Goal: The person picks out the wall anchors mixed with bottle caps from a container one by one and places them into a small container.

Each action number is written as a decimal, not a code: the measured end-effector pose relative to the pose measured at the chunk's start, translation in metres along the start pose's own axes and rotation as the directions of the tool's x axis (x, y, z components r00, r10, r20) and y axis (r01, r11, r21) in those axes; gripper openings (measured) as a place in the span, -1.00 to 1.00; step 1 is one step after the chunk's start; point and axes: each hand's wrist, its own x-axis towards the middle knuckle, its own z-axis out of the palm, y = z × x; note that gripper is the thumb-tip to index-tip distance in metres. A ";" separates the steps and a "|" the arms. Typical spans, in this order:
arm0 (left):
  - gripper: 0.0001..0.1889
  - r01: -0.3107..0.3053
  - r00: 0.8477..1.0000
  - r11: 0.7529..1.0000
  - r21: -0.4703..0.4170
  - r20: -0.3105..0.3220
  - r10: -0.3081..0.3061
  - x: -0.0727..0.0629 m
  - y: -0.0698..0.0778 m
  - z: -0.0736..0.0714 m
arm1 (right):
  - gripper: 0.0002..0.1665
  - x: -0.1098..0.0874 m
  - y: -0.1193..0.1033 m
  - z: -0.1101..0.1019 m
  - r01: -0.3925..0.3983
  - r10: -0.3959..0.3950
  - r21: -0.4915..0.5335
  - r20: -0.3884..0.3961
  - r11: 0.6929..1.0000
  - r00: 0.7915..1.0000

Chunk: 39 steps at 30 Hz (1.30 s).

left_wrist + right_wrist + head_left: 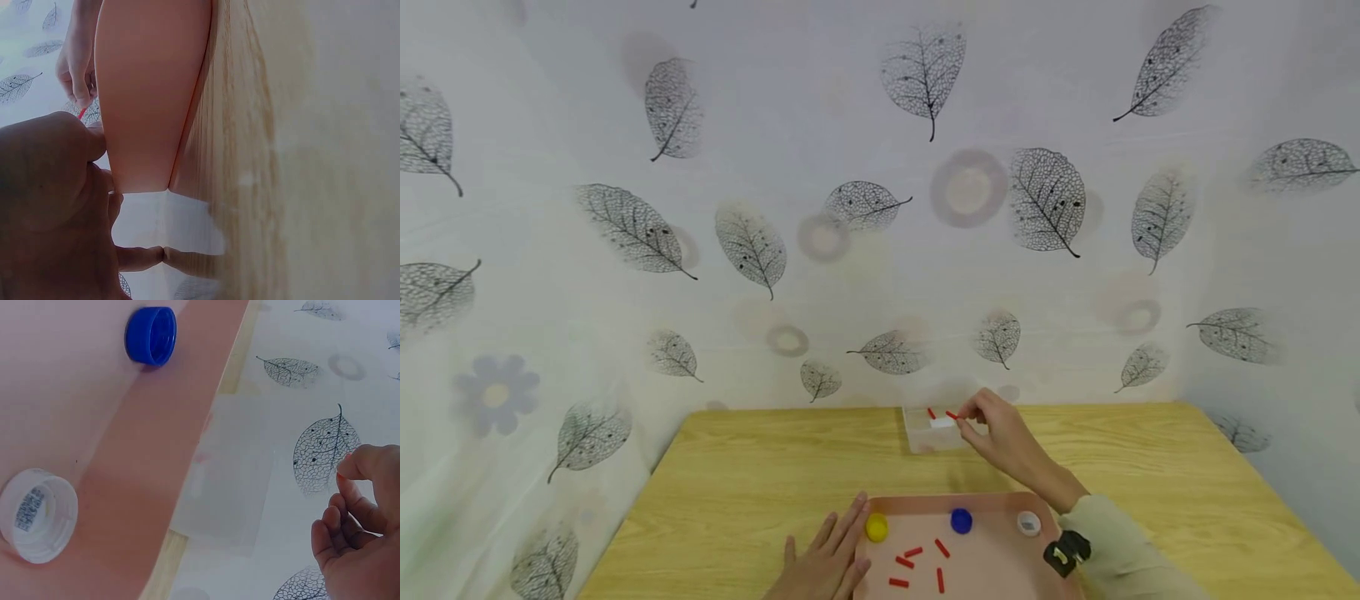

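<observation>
The right hand (pixel 998 429) pinches a red stick (pixel 951 414) near a translucent box (pixel 921 443); the left hand (pixel 822 563), fingers outstretched, touches the tray (pixel 925 505).

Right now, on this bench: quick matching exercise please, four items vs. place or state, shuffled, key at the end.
Column 1
1. Yellow cap
2. Blue cap
3. White cap
4. Right hand

Column 2
A. By the far right corner of the pink tray, inside it
B. Pinching a red stick beyond the tray
C. By the tray's far left corner, inside it
D. Inside the tray, between the other two caps

Pairs: 1-C, 2-D, 3-A, 4-B
</observation>
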 end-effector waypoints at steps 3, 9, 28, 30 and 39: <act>-0.30 0.007 1.000 1.000 0.000 0.002 -0.007 0.000 0.001 0.000 | -0.91 0.005 0.003 0.003 -0.028 0.028 0.004 0.020 1.000 0.999; -0.29 0.010 1.000 1.000 0.006 0.001 -0.010 0.000 0.000 0.002 | -0.88 0.015 0.012 0.011 -0.051 0.051 -0.003 0.032 0.999 0.998; -0.30 0.011 1.000 1.000 0.011 -0.003 -0.011 0.000 -0.001 0.004 | -0.90 0.027 0.040 0.042 -0.171 0.173 -0.028 0.093 0.985 0.981; -0.30 0.013 1.000 1.000 0.012 -0.002 -0.013 0.000 0.000 0.003 | -0.90 0.027 0.041 0.044 -0.180 0.183 -0.034 0.102 0.983 0.978; -0.30 0.014 1.000 1.000 0.020 -0.001 -0.014 0.001 0.000 0.003 | -0.89 0.028 0.042 0.047 -0.205 0.216 -0.087 0.133 0.975 0.967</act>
